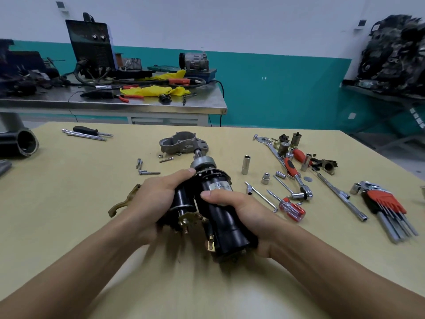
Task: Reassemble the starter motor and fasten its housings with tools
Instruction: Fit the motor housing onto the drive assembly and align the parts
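Both hands grip the starter motor [213, 210] over the middle of the table [69, 203]; the left hand [154, 203] is wrapped round the smaller black cylinder on the motor's 9 o'clock side, thumb stretched toward the silver gear end; the right hand [243, 215] is closed round the larger black body from 3 o'clock, thumb lying across the label. The motor points its shaft toward 12 o'clock, its terminal end toward the person; whether it rests on the table or is lifted I cannot tell. At 12 o'clock from the motor, just past the shaft tip, lies the grey housing [184, 143], open side up; at 10 o'clock a few bolts [147, 169] lie loose, with a nut [160, 155] near them. A brown fork lever [124, 201] lies at 9 o'clock, partly under the left hand. At 3 o'clock lie sockets [246, 164], a ratchet [296, 176], a red screwdriver [289, 209] and a hex key set [386, 208]; a black screwdriver [89, 131] lies far off at 10 o'clock.
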Available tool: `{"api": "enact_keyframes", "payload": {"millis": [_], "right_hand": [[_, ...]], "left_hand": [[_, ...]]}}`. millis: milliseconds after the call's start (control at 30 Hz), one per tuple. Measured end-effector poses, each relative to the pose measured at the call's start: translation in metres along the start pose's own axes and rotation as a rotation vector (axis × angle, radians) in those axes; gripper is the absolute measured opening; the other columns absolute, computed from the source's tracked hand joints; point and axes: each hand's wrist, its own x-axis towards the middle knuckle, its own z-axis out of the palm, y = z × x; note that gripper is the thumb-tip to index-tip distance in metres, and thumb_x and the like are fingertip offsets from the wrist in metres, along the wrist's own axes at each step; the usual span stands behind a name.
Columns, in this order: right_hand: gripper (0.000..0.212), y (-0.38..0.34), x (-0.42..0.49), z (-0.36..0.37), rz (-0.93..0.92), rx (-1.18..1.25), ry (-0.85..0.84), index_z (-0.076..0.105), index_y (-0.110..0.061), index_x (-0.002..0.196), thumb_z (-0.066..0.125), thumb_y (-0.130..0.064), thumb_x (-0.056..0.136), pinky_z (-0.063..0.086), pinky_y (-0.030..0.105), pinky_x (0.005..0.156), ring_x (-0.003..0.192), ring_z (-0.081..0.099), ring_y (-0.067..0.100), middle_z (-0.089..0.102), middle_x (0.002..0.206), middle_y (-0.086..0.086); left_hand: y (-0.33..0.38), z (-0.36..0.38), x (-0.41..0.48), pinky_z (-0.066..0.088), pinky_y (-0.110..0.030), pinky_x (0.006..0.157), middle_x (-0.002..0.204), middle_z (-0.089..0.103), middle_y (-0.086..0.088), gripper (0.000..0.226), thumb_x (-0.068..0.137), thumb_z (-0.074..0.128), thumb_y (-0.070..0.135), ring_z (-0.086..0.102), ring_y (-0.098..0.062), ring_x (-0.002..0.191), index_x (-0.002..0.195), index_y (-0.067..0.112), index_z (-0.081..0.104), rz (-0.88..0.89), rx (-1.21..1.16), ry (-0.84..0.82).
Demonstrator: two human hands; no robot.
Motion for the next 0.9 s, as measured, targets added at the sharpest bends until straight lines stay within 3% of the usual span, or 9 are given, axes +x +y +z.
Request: {"api": "enact_keyframes", "payload": {"millis": [100, 200, 333, 467, 600, 800, 900], "right_hand": [[0.016, -0.002, 0.002, 0.004, -0.030, 0.046, -0.005, 0.079, -0.017, 0.085, 0.075, -0.032, 0.081, 0.057, 0.031, 0.058, 0.062, 0.069, 0.024, 0.074, 0.083, 0.011], [0.029, -0.002, 0.004, 0.007, -0.053, 0.038, 0.029, 0.073, -0.011, 0.101, 0.074, -0.034, 0.082, 0.056, 0.033, 0.059, 0.063, 0.067, 0.026, 0.072, 0.085, 0.013], [0.050, -0.002, 0.003, 0.002, -0.077, -0.010, 0.076, 0.073, -0.004, 0.106, 0.078, -0.038, 0.070, 0.058, 0.035, 0.063, 0.072, 0.068, 0.031, 0.074, 0.094, 0.020], [0.043, -0.003, 0.002, 0.002, -0.073, 0.001, 0.044, 0.074, -0.010, 0.102, 0.078, -0.038, 0.070, 0.057, 0.034, 0.061, 0.066, 0.068, 0.027, 0.073, 0.089, 0.015], [0.045, -0.003, 0.003, 0.000, -0.077, 0.028, -0.004, 0.072, -0.010, 0.108, 0.077, -0.037, 0.072, 0.056, 0.033, 0.061, 0.068, 0.067, 0.027, 0.070, 0.093, 0.015], [0.041, -0.007, -0.002, 0.004, -0.237, -0.101, 0.154, 0.071, -0.006, 0.091, 0.083, -0.036, 0.065, 0.055, 0.032, 0.054, 0.059, 0.069, 0.026, 0.072, 0.074, 0.011], [0.033, -0.008, -0.005, 0.005, -0.331, -0.137, 0.176, 0.071, -0.009, 0.083, 0.084, -0.034, 0.065, 0.055, 0.034, 0.056, 0.058, 0.068, 0.026, 0.071, 0.070, 0.009]], "left_hand": [[0.007, -0.002, 0.002, 0.053, -0.030, 0.045, 0.084, 0.077, -0.016, 0.019, 0.084, 0.074, 0.031, 0.072, -0.029, 0.058, 0.081, 0.013, 0.083, 0.018, -0.039, -0.022], [0.002, 0.002, 0.002, 0.051, -0.030, 0.044, 0.076, 0.075, -0.014, 0.020, 0.081, 0.077, 0.034, 0.068, -0.027, 0.053, 0.077, 0.014, 0.082, 0.073, -0.030, 0.070], [-0.003, 0.007, 0.002, 0.051, -0.031, 0.048, 0.067, 0.071, -0.010, 0.026, 0.083, 0.075, 0.038, 0.067, -0.026, 0.052, 0.069, 0.017, 0.080, 0.151, 0.052, 0.103], [0.002, 0.002, 0.004, 0.052, -0.028, 0.046, 0.075, 0.075, -0.012, 0.026, 0.087, 0.073, 0.035, 0.070, -0.026, 0.056, 0.074, 0.014, 0.081, 0.131, 0.053, 0.018], [-0.001, 0.001, 0.004, 0.054, -0.032, 0.053, 0.077, 0.076, -0.014, 0.031, 0.088, 0.071, 0.036, 0.072, -0.027, 0.062, 0.075, 0.009, 0.080, 0.227, 0.085, 0.020], [-0.001, 0.001, -0.002, 0.054, -0.040, 0.061, 0.086, 0.067, -0.035, 0.051, 0.089, 0.070, 0.038, 0.066, -0.031, 0.067, 0.085, -0.013, 0.067, 0.320, 0.055, 0.027], [0.000, 0.004, -0.009, 0.053, -0.040, 0.061, 0.080, 0.066, -0.033, 0.056, 0.080, 0.071, 0.046, 0.064, -0.032, 0.067, 0.080, -0.010, 0.069, 0.380, 0.051, 0.029]]}}
